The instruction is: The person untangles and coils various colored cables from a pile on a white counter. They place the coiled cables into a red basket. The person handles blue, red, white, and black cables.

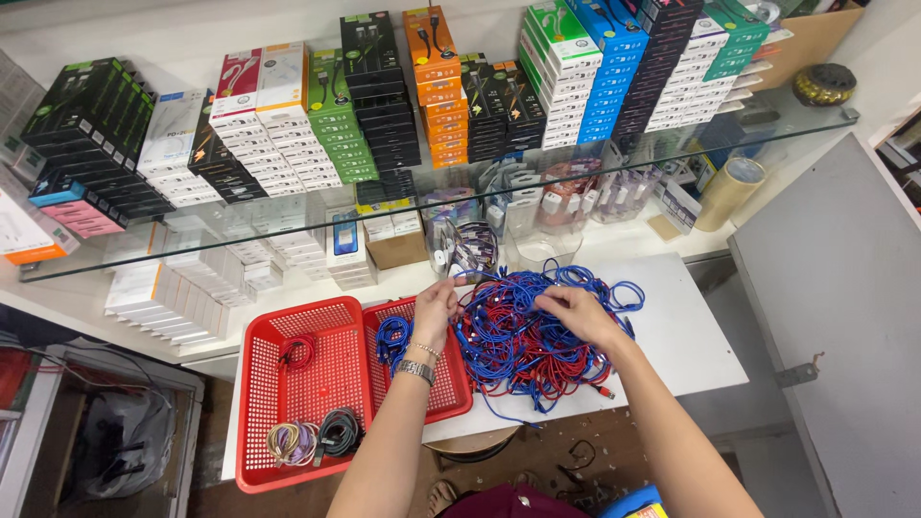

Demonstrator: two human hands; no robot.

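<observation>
Only a few coiled cables [312,439] lie in the red baskets [257,408]; both the left hand [434,309] and right hand [578,313] pinch strands of the large tangled cable heap [528,341] on the bench [686,345].

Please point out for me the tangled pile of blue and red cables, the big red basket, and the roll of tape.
pile of blue and red cables [537,350], head view, on the middle of the tangle.
big red basket [251,412], head view, on its left wall.
roll of tape [729,192], head view, on its outer brown side.
</observation>
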